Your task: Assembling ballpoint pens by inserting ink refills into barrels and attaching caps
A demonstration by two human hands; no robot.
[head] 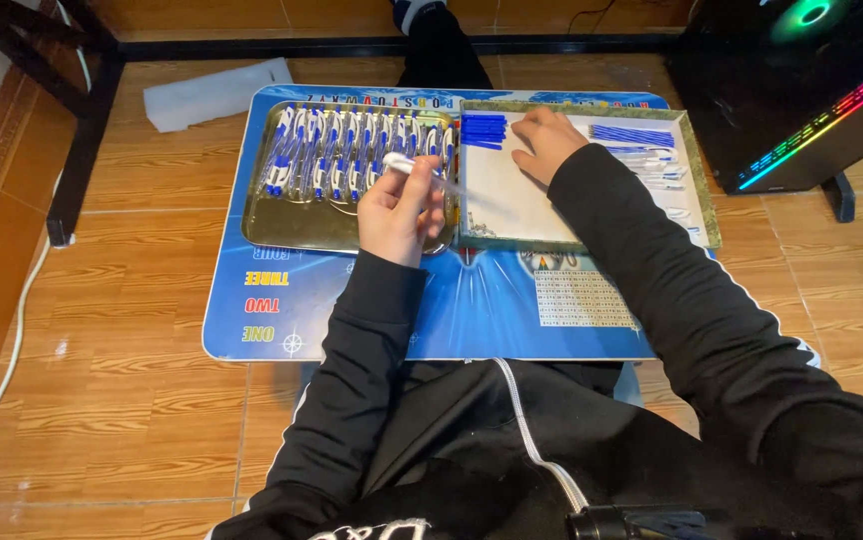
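Clear plastic, the barrel of a pen [418,168], is pinched between the thumb and fingers of the left hand [399,212], its tip slanting out past the fingertips toward the right. Just beyond and to the left of that grasp lies a gold metal tray [262,225], where finished blue-and-white pens [352,150] lie side by side in a row. To the right of the grasp, the right hand [547,143] lies palm down on the white floor of a green-rimmed tray [709,200], fingers bent; whether it has anything under them cannot be told. A stack of blue caps [484,130] lies touching or just beside those fingertips, on the side nearest the held barrel. Farther right in the same tray are blue refills [632,134] and a heap of clear barrels [657,170]. Both trays sit on a blue printed mat [492,300] spread over wood-look floor tiles, with a black computer case [792,90] lit in rainbow strips well off to the right.
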